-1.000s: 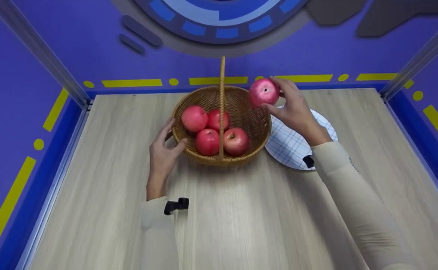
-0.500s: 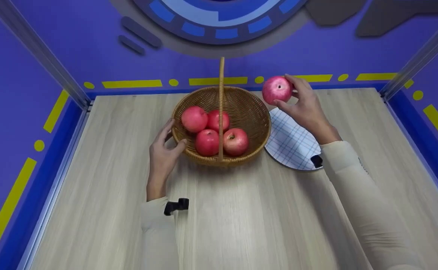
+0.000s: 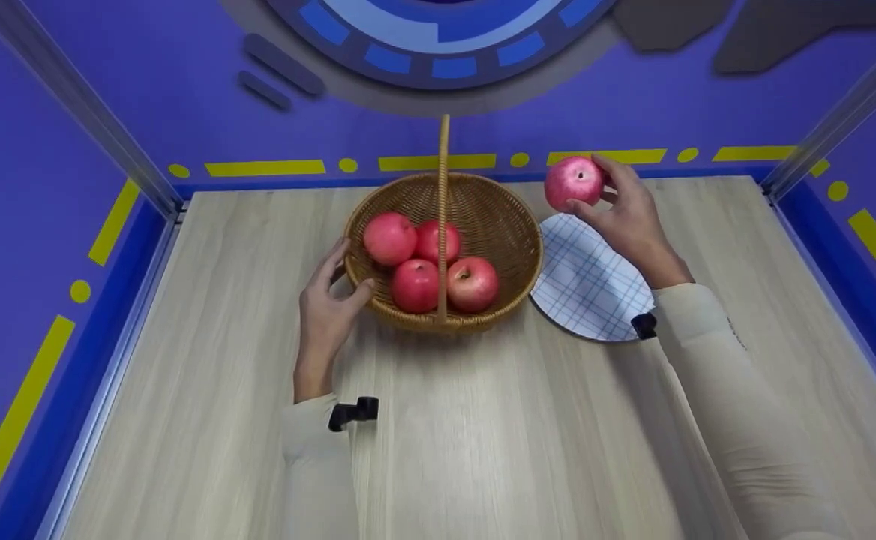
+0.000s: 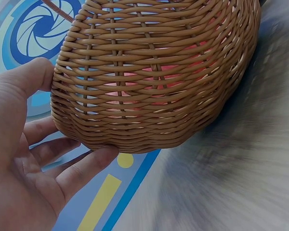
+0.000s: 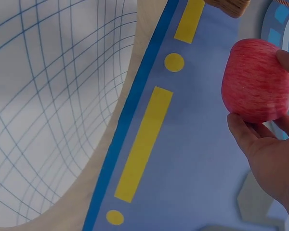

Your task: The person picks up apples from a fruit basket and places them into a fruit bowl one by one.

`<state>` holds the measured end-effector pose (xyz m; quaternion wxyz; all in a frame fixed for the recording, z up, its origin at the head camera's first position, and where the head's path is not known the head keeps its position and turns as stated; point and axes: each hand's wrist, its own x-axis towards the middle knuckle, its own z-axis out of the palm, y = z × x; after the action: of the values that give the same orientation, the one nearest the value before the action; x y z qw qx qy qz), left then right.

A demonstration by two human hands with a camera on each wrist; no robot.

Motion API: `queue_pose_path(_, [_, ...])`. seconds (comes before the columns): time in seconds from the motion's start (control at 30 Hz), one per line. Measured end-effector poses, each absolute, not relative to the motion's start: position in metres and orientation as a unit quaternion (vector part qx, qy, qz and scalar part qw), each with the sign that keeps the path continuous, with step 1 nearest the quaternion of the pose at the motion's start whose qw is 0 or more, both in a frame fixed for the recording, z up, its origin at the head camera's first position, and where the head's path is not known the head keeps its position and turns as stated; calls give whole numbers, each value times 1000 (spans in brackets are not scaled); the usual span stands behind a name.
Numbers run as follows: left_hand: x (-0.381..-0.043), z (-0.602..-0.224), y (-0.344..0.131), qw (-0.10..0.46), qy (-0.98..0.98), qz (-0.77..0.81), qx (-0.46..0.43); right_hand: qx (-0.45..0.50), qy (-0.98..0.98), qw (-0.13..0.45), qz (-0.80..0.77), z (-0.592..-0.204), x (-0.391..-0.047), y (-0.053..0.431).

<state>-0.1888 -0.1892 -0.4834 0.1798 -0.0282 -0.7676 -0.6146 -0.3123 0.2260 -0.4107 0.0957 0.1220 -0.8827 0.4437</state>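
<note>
In the head view my left hand (image 3: 325,307) holds the left side of a brown wicker basket (image 3: 517,296). Its thumb and fingers touch the woven wall (image 4: 135,96) in the left wrist view. Several red apples (image 3: 415,285) lie inside, mostly in the left and front part, under the tall arched handle (image 3: 443,210). My right hand (image 3: 629,217) grips another red apple (image 3: 573,184) between thumb and fingers. That apple (image 5: 257,82) is up in the air, beyond the far edge of a round white plate (image 3: 588,281) with a blue grid pattern.
Pale wood tabletop (image 3: 438,450) spreads beneath everything. Blue panels with yellow marks, such as the back wall (image 3: 378,127), enclose it on three sides. The plate stands close against the basket's right side.
My right hand has moved the apple rightward, from over the basket's right rim to above the far side of the plate. The left hand and basket have stayed in place.
</note>
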Motion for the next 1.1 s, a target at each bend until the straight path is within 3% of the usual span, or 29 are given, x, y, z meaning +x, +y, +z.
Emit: queue_pose_path(1.1, [-188,-484,-190,167,-768,-619,-15,44,-886,59,457,-455,-322,257])
